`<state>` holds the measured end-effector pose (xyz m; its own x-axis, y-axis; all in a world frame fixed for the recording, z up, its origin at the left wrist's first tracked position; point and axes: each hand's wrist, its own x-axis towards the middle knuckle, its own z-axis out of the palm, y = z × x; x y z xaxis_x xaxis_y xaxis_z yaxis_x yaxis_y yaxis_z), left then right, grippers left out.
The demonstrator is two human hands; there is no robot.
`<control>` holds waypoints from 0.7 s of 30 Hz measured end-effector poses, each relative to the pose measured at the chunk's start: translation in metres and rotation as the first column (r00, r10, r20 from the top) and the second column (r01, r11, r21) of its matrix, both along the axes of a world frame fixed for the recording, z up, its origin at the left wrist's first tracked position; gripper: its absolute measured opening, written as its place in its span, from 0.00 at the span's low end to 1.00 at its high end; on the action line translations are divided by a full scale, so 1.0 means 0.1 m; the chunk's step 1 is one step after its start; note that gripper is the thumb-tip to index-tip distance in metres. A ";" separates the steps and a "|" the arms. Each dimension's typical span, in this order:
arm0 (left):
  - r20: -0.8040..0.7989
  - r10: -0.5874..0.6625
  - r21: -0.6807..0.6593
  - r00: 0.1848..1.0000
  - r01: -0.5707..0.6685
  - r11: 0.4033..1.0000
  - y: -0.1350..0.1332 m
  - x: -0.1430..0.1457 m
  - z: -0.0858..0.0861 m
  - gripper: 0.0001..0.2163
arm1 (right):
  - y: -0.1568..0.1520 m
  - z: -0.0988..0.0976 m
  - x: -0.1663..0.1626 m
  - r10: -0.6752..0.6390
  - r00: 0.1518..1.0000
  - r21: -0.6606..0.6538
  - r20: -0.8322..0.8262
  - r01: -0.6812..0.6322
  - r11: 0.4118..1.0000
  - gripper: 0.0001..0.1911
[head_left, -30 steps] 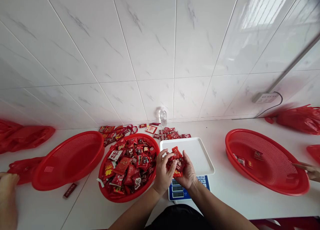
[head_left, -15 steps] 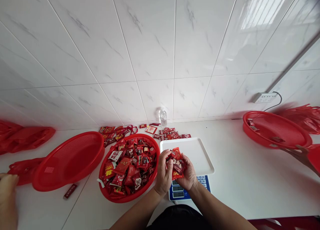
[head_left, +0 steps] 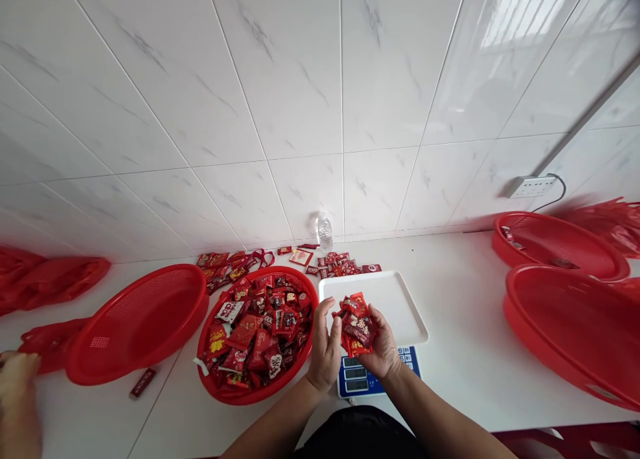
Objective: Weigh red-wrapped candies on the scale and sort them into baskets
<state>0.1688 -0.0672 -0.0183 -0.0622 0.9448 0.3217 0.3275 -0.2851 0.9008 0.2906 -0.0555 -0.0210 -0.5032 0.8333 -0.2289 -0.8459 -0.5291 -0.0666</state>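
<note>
Small red and maroon snack packets [head_left: 357, 327] lie bunched in my right hand [head_left: 384, 352], whose fingers curl around them from the right and below. My left hand [head_left: 325, 352] is just left of the bunch, its thumb and fingers apart; whether it still touches the packets is hard to tell. Both hands are over the front of a digital scale [head_left: 357, 378] with a white weighing tray [head_left: 400, 306]. Left of my hands, a red basket [head_left: 227, 399] is heaped with similar packets.
More packets [head_left: 343, 266] and a clear bottle [head_left: 325, 234] stand along the tiled wall. Another red basket [head_left: 145, 312] is at left, near a loose packet [head_left: 143, 383] and someone's hand [head_left: 19, 386]. Two red baskets are at right, one nearer [head_left: 565, 352], one farther [head_left: 595, 246].
My left hand's fingers have loosened from the packets, which now sit in my right hand. A second red basket has appeared at right, where another person's hand was.
</note>
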 end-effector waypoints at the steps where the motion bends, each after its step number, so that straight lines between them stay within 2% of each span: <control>1: 0.007 0.006 -0.016 1.000 -0.006 1.000 0.01 -0.02 -0.02 0.17 | 0.00 0.00 0.04 -0.007 1.000 0.005 -0.003 0.007 1.000 0.18; 6: 0.050 0.023 -0.119 0.999 -0.017 0.993 0.03 -0.18 -0.17 0.18 | 0.04 -0.06 0.35 -0.118 0.993 -0.003 -0.011 0.118 0.993 0.19; 12: 0.021 0.175 -0.241 0.984 -0.165 0.956 0.08 -0.39 -0.33 0.21 | 0.13 -0.15 1.03 -0.324 0.945 0.011 0.045 0.324 0.946 0.20; 16: 0.014 0.231 -0.276 0.973 -0.219 0.936 0.13 -0.46 -0.38 0.22 | 0.22 -0.23 1.69 -0.521 0.842 0.045 0.144 0.520 0.853 0.20; 21: -0.061 0.247 -0.258 0.967 -0.254 0.932 0.20 -0.57 -0.45 0.22 | 0.31 -0.41 2.44 -0.730 0.632 0.004 0.259 0.755 0.655 0.20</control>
